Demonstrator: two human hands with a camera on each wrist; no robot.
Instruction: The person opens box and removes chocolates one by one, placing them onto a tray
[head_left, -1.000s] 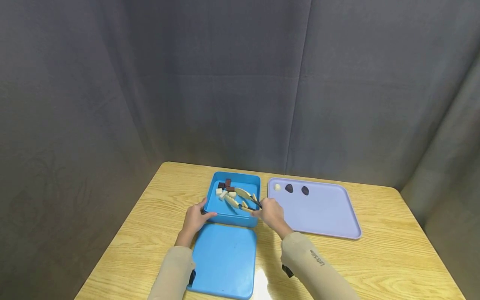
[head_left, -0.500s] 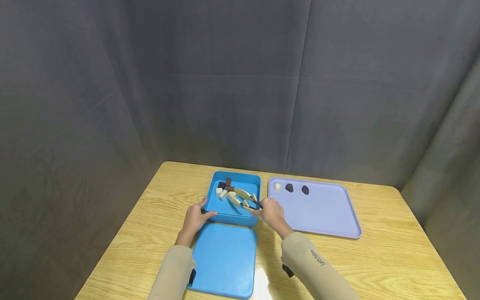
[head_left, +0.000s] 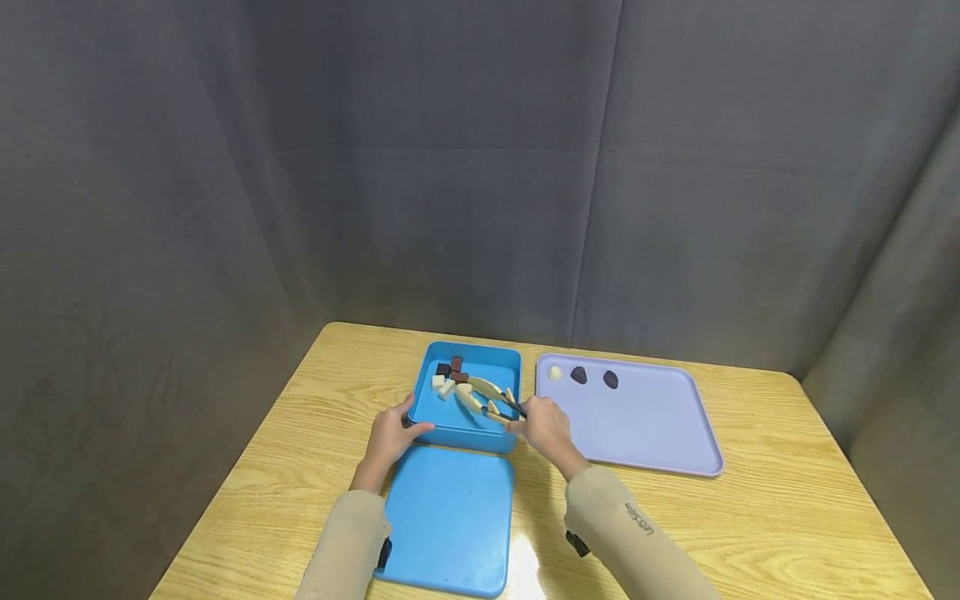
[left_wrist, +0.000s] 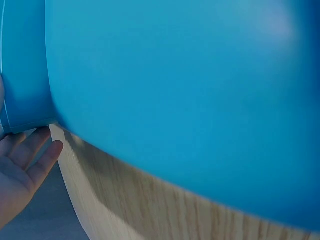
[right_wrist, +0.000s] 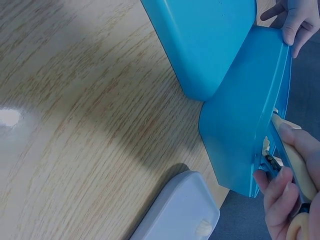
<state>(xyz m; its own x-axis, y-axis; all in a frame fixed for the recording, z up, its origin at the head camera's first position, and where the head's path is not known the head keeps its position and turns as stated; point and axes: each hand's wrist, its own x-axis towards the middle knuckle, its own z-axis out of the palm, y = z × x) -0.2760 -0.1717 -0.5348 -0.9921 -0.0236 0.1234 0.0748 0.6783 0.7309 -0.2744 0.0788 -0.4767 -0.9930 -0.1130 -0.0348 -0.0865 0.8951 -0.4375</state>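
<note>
Left hand (head_left: 390, 435): your thumb hooks the blue box (head_left: 457, 425)'s near-left corner, bracing it.
Right hand (head_left: 546, 425): your fingers pinch wooden tongs (head_left: 487, 398), tips among the box's pieces.

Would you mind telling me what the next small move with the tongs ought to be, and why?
Probably close the tongs on one of the pale pieces and lift it clear. The right hand holds their tips inside the blue box among the pieces, the left hand steadies the box's near corner, and the lilac tray already carries three pieces.
</note>
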